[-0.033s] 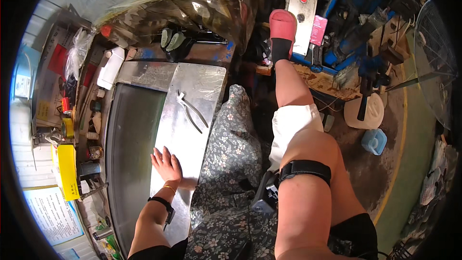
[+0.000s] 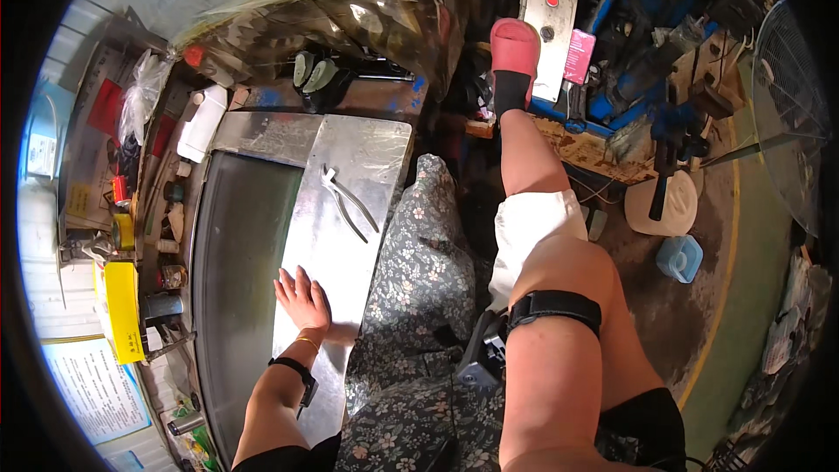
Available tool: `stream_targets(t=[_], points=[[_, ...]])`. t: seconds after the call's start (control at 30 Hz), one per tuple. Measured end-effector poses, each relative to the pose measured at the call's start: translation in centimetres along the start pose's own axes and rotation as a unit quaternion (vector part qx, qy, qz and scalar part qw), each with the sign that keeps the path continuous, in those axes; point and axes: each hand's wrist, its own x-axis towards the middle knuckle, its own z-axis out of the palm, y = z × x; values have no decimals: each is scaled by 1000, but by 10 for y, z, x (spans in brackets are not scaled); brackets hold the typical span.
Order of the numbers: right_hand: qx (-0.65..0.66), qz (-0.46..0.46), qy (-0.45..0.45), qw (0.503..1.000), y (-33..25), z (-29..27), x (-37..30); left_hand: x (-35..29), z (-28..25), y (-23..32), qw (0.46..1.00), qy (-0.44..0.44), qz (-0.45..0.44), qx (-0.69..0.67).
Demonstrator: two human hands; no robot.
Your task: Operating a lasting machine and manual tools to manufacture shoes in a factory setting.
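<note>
My left hand (image 2: 302,299) lies palm down with its fingers spread on a shiny metal plate (image 2: 354,153), holding nothing. Farther up the same plate rests a pair of pliers (image 2: 343,198), its jaws at the upper left and its handles slightly apart, away from my fingers. On the right, a bare limb with a black strap (image 2: 557,308) comes up from the lower edge beside my bent leg. Past the strap I cannot make out the fingers of my right hand, nor whether they hold anything. A floral cloth (image 2: 411,297) covers my lap.
A dark recessed panel (image 2: 245,245) adjoins the plate on its left, with a cluttered shelf holding a yellow box (image 2: 120,310) beyond. My foot in a pink slipper (image 2: 514,39) sits by a button panel (image 2: 551,0). At right are a blue container (image 2: 679,258) and a fan (image 2: 791,105).
</note>
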Motion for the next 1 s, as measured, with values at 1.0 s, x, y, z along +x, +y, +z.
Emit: stream_targets(t=[1.0], points=[[-39, -20, 25, 999, -2, 12, 17, -1, -2, 2, 999, 27, 8, -46]])
